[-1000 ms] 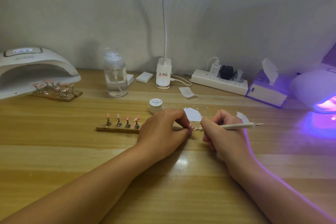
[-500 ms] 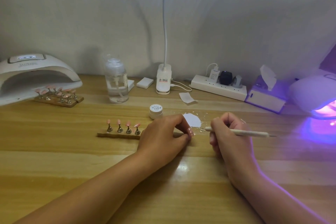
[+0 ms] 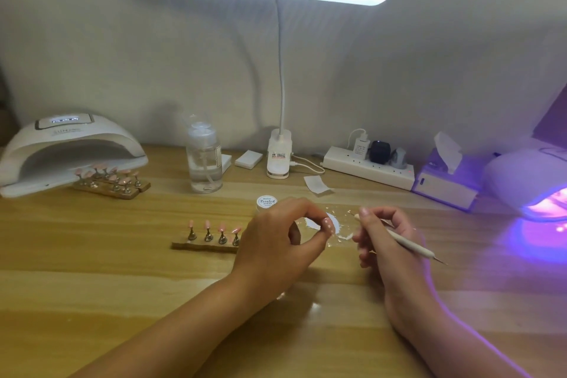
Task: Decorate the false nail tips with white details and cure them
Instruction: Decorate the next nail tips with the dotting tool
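Note:
My left hand (image 3: 276,239) pinches a pink false nail tip (image 3: 328,225) with white dots between thumb and fingers, lifted just above the desk. My right hand (image 3: 385,239) holds a white dotting pen (image 3: 408,242), its working end near my thumb at the upper left. Behind the tip lies a patch of white gel (image 3: 337,225) on the desk. A wooden holder (image 3: 204,247) left of my left hand carries several pink tips on metal stands. A small white gel jar (image 3: 266,202) sits just behind my left hand.
A white curing lamp (image 3: 70,150) stands at the far left with more holders of pink tips (image 3: 112,182) at its mouth. A second lamp (image 3: 534,184) glows purple at the right. A pump bottle (image 3: 204,159), desk lamp base (image 3: 278,156), power strip (image 3: 368,167) and tissue box (image 3: 445,181) line the back.
My head has tilted up, so the lamp bar shows. My left hand has lifted the dotted tip off the desk. My right hand has drawn the pen back and angled it.

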Demonstrator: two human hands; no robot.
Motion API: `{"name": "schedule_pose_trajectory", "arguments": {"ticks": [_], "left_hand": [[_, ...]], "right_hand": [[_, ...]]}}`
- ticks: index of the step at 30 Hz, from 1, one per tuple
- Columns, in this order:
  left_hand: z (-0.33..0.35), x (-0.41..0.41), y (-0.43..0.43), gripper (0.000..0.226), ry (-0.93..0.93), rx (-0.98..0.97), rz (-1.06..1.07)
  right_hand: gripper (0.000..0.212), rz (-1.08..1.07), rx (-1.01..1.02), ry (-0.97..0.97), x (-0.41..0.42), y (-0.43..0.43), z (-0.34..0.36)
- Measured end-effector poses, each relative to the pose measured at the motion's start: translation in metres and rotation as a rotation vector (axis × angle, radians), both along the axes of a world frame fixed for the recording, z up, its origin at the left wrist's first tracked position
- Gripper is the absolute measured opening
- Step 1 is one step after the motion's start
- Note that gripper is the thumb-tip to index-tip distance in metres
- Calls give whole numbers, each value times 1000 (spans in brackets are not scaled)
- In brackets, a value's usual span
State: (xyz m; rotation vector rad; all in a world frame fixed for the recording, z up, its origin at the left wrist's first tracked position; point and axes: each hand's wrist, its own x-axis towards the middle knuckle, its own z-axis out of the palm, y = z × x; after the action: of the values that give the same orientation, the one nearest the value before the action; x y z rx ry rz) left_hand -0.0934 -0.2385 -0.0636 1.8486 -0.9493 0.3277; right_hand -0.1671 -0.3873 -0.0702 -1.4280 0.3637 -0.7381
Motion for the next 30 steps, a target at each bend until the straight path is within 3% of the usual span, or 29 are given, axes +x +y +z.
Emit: {"name": "schedule_pose_trajectory", "arguments": {"ticks": [3, 9, 13, 26, 30], "left_hand": [[19, 3, 5, 11, 23, 67, 8], [56, 44, 53, 8, 256, 361, -125], [47, 58, 71, 10, 320, 520, -37], [32, 66, 73, 15, 140, 715, 106], [37, 67, 76, 28, 122, 810, 99]], "right_hand": [[17, -4, 22, 5, 0, -1, -2], [22, 0, -33, 38, -1, -3, -7], [21, 46, -125, 36, -1, 0, -8], [11, 96, -248, 35, -5, 6, -3], [15, 89, -146, 51, -4, 5, 0]]}}
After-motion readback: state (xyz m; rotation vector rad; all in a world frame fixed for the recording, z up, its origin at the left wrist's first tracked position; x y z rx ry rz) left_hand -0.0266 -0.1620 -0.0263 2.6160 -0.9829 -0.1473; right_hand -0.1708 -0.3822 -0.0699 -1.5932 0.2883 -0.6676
